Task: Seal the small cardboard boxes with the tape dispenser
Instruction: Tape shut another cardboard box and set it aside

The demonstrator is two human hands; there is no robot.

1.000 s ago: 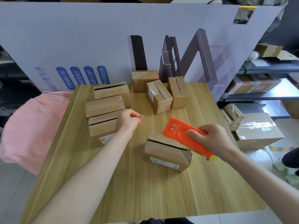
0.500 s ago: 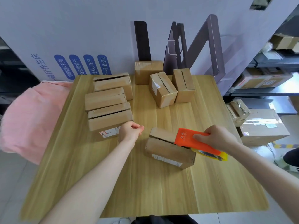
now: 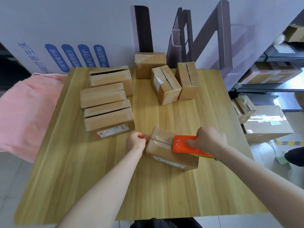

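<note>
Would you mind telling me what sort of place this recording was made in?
Probably a packing or stockroom area: small cardboard boxes crowd a wooden table, metal shelving at the right holds more cartons, and the right hand runs an orange tape dispenser over one box.

I'm looking down on a light wooden table [image 3: 164,186], grain running away from me. Behind it a large white printed panel [image 3: 57,27] stands upright, blue labels with Chinese characters along its lower left. Pink fabric [image 3: 24,112] lies bunched just beside the table's left edge. On my right, dark metal shelving [image 3: 271,89] holds parcels, bright daylight glaring across the pale floor [image 3: 263,155].
</note>
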